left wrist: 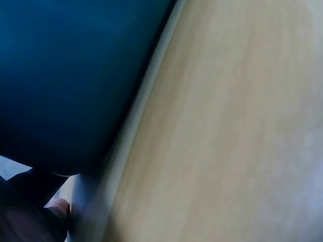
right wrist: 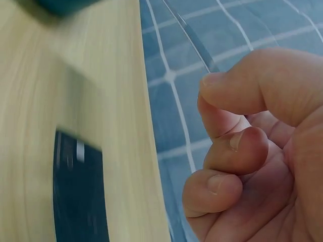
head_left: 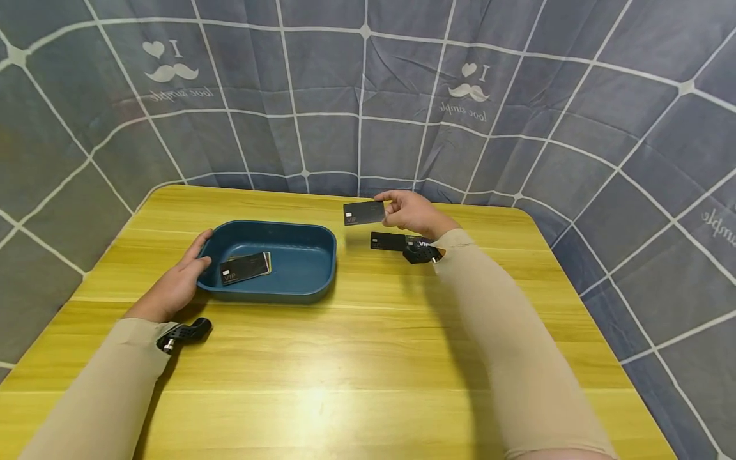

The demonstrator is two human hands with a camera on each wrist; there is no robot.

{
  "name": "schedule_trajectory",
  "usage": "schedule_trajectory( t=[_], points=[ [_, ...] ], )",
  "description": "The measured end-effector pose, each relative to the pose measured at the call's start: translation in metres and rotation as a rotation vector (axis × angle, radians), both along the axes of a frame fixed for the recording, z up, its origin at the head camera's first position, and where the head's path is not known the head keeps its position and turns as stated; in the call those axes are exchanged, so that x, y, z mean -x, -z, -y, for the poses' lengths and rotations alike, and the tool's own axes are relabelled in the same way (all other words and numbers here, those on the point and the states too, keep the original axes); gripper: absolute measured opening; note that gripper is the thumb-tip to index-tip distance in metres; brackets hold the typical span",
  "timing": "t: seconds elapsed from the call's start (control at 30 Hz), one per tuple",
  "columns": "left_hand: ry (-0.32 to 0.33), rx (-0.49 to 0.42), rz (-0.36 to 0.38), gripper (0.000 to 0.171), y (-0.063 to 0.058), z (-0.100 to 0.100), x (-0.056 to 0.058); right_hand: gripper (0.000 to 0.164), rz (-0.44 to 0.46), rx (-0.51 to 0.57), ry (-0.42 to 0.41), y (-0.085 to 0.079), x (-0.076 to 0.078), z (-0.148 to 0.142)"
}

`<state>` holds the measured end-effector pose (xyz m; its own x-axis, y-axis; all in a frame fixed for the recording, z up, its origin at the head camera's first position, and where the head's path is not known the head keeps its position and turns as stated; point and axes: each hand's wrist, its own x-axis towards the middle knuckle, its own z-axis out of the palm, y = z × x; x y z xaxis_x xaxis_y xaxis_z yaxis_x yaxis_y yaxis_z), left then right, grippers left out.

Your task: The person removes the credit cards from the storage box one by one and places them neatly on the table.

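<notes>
My right hand (head_left: pixel 418 214) pinches a black VIP card (head_left: pixel 362 214) between thumb and fingers, above the table near its back. In the right wrist view that card (right wrist: pixel 197 45) shows edge-on, and the other fingers are curled in. Below this hand lie more dark cards (head_left: pixel 386 241), partly hidden by the wrist mount. To the left stands a blue plastic basin (head_left: pixel 299 295), its left end held by my left hand (head_left: pixel 179 281) with the thumb at the rim. Inside the basin lies a small pile of cards (head_left: pixel 246 268), a black VIP card on top.
The yellow wooden table (head_left: pixel 356 383) has its back edge close to a grey checked curtain (head_left: pixel 328 83), which also hangs at both sides. Black wrist mounts (head_left: pixel 192 330) stick out from both sleeves.
</notes>
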<state>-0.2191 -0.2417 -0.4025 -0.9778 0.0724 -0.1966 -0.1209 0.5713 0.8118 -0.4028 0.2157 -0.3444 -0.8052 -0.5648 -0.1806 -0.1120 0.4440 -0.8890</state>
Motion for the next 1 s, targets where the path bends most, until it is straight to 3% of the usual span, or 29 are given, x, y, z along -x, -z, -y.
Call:
schedule_trajectory(
  t=[0.4,1.0],
  points=[
    [0.005,0.006,-0.001,0.062,-0.001,0.000,0.000,0.067,-0.024,-0.057,0.087,0.009,0.002,-0.072],
    [0.012,-0.013,0.002,0.062,-0.003,-0.002,-0.002,0.072,0.067,-0.115,0.177,0.028,-0.008,-0.165]
  ],
)
